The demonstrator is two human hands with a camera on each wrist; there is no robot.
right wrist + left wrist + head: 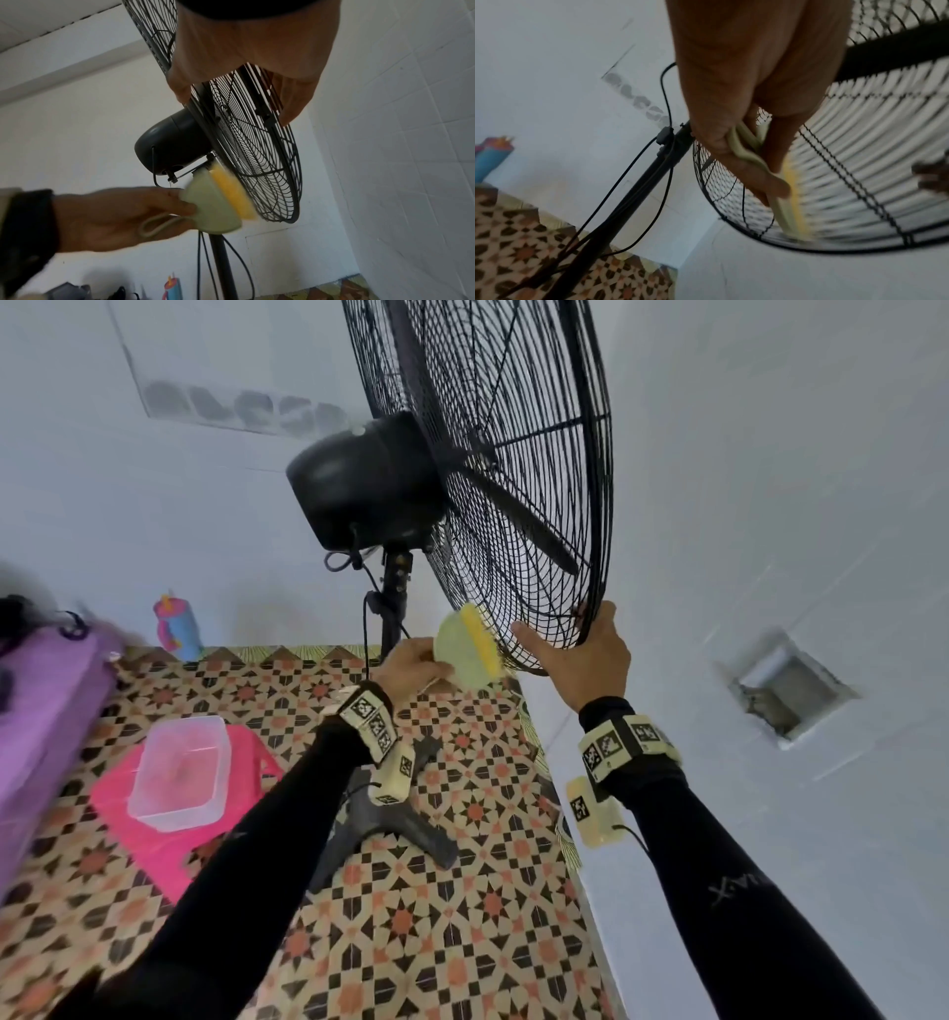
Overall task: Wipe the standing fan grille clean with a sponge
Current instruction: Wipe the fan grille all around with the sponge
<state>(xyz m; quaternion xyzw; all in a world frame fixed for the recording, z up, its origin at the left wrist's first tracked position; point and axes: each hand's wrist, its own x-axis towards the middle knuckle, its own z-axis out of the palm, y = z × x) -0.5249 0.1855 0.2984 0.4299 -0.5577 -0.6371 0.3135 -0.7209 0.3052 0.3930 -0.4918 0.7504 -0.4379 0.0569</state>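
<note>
Head view: left hand [405, 665] fingers pinch sponge [470, 647]; right hand [590, 654] fingers curl round grille [513, 454] rim.

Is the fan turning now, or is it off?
Apparently off. In the head view the blade behind the grille looks sharp, not blurred, while the right hand grips the rim.

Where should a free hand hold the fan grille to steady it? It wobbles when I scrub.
Hold the grille's thick outer rim at its lower edge, from below, as the right hand does: the solid hoop gives a firmer grasp than the thin wires, clear of the sponge in the left hand.
</note>
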